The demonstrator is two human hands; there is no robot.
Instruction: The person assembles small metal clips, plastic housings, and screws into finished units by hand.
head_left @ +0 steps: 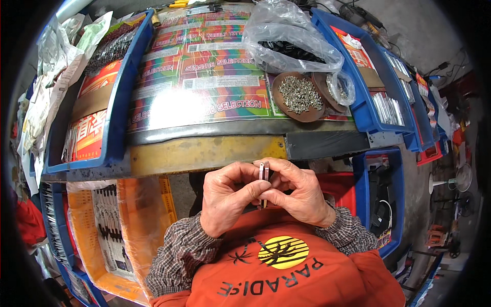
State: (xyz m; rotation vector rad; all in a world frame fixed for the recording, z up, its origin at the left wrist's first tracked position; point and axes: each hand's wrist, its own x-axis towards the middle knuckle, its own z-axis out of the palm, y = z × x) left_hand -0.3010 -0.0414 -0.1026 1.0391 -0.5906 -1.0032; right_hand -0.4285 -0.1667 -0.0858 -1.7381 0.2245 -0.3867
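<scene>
In front of my chest, just off the near edge of the workbench, both hands meet around a pair of slim, shiny metal strips (264, 173) standing upright side by side. My left hand (228, 193) pinches them from the left, its thumb across their lower part. My right hand (297, 187) closes on them from the other side with thumb and fingers. A narrow end of the piece sticks out below the thumbs. What exactly the piece is cannot be made out, and the fingers hide part of it.
A brown dish (306, 117) holds many small metal pins, beside a clear plastic bag (255, 38) of black parts. Blue trays (115, 146) with metal strips flank the workbench (204, 156). An orange plastic-lined crate (146, 204) sits lower left, another blue bin (360, 192) lower right.
</scene>
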